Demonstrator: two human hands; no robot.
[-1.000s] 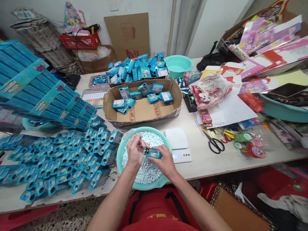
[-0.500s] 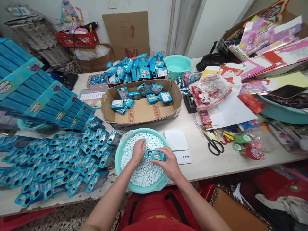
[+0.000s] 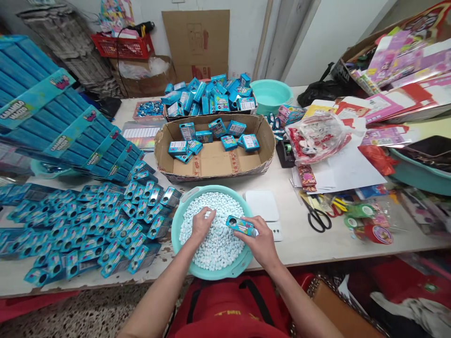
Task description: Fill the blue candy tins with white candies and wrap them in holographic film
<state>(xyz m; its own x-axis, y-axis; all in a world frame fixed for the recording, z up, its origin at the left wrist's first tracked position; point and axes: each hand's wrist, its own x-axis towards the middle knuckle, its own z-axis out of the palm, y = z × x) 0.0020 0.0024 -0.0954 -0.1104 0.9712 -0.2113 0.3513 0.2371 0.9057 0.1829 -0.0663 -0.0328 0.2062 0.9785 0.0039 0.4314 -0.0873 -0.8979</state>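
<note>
Over the near basin (image 3: 211, 275), our right hand (image 3: 262, 239) gripped a box (image 3: 240, 225); slackening risked a drop. Left hand (image 3: 201, 225): couldn't tell.

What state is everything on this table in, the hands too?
Left hand: fingers curled, over white pieces
Right hand: gripping small blue box
White pieces: loose, filling round basin
Cardboard tray: open, partly filled with blue boxes
Boxes at left: packed close together
Scissors: lying flat
</note>
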